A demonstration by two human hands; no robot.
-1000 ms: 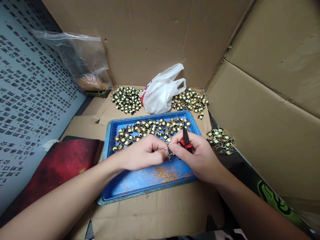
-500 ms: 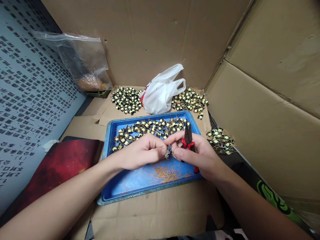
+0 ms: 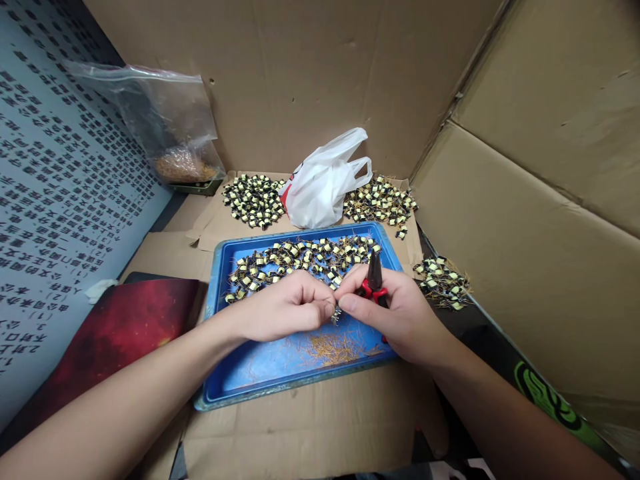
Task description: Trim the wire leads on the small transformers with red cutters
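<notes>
Over a blue tray (image 3: 240, 393), my left hand (image 3: 295, 305) is closed, pinching a small transformer (image 3: 337, 315) whose metal pins show below the fingertips. My right hand (image 3: 387, 310) has its thumb and forefinger pressed together at the same part, touching the left fingertips; any wire between them is too small to make out. Red-handled pliers (image 3: 374, 283) rest in the right hand, dark jaws pointing up. Behind the hands, many yellow-and-black transformers (image 3: 293, 253) with copper wires lie in the tray. Clipped wire bits (image 3: 331, 348) are scattered on the tray floor nearer to me.
A white plastic bag (image 3: 323, 183) sits behind the tray between a left pile (image 3: 254, 200) and a right pile (image 3: 383, 202) of transformers. Another pile (image 3: 443, 281) lies right of the tray. A clear zip bag (image 3: 183, 133) stands at back left. Cardboard walls (image 3: 300, 80) enclose the space.
My right thumb and forefinger have come together at the transformer, against the left fingertips. The pliers have shifted slightly left and lower with the hand.
</notes>
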